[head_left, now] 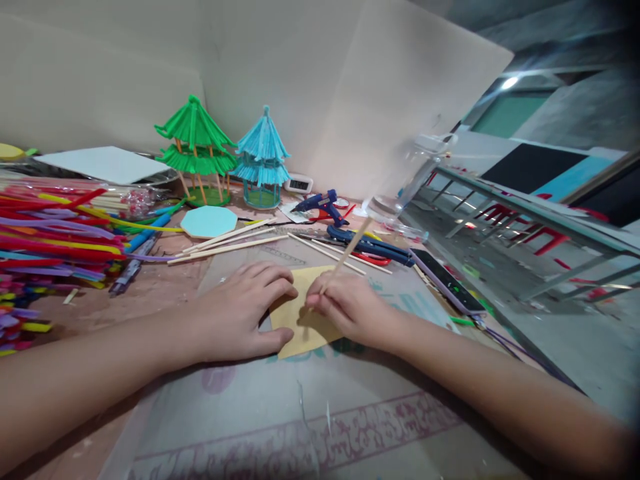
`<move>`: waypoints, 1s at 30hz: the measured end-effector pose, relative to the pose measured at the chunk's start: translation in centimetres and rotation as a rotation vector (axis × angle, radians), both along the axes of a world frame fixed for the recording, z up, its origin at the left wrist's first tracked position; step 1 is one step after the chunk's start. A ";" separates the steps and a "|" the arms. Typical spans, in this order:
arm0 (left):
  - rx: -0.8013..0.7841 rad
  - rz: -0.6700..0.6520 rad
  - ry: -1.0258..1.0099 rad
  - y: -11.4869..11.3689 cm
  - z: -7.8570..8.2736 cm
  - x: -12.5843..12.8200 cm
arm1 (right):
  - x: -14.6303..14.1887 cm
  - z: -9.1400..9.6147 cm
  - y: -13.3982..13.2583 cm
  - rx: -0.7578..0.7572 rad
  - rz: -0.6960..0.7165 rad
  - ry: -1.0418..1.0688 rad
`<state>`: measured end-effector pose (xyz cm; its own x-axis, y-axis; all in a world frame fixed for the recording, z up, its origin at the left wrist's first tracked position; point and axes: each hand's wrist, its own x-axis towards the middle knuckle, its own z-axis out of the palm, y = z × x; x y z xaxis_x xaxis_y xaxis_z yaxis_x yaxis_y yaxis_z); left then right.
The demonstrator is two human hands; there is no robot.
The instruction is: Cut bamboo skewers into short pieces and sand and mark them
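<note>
A yellow piece of card (pixel 285 327) lies on the printed plastic sheet (pixel 250 407) in front of me. Resting at the card's left edge, my left hand (pixel 250 307) is open, its thumb and fingers spread apart. My right hand (pixel 353 310) is closed around a thin wooden stick (pixel 349 248) over the card's right side. The stick slants up and to the right out of the fist; its lower end is hard to make out between the fingers and a shadow. Part of the card is hidden under both hands.
Behind stand a green pipe-cleaner pavilion (pixel 195 153) and a blue one (pixel 263 157). A glue gun (pixel 320 205), pliers (pixel 370 245), loose sticks (pixel 230 240) and a light-blue octagon (pixel 209 221) lie ahead. Pipe cleaners (pixel 60 240) fill the left; a phone (pixel 447 281) lies right.
</note>
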<state>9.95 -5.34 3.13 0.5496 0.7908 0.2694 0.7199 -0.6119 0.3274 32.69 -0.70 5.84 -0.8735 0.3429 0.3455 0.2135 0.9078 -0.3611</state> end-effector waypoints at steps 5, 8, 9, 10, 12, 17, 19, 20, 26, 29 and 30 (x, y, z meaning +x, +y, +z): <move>-0.013 0.006 -0.013 0.0 0.0 0.0 | -0.1 0.0 0.0 -0.046 0.066 -0.023; -0.015 0.003 -0.019 0.0 0.1 0.0 | -0.1 -0.1 0.2 -0.021 0.036 0.000; -0.018 0.001 -0.017 0.0 0.1 0.0 | 0.0 -0.2 0.2 -0.028 0.060 -0.014; -0.020 -0.001 -0.013 0.0 0.1 0.0 | 0.0 -0.2 0.3 -0.038 0.079 -0.023; -0.016 0.000 -0.011 0.0 0.1 0.0 | 0.1 -0.2 0.4 -0.042 0.067 -0.014; -0.023 -0.001 0.010 0.0 0.0 0.0 | 0.2 -0.1 0.4 -0.005 0.080 -0.041; -0.019 0.004 0.014 0.0 0.0 0.0 | 0.3 -0.1 0.4 0.000 0.083 -0.024; -0.016 0.008 0.013 0.0 0.0 0.0 | 0.3 -0.1 0.4 0.010 0.056 -0.004; -0.019 0.011 0.003 0.0 0.1 0.1 | 0.2 0.1 -0.1 -0.031 0.075 -0.026; -0.025 0.012 0.012 -0.1 0.2 0.1 | 0.1 0.2 -0.3 -0.017 0.059 -0.008; -0.027 0.012 0.011 -0.1 0.2 0.1 | 0.0 0.3 -0.3 -0.025 0.084 -0.018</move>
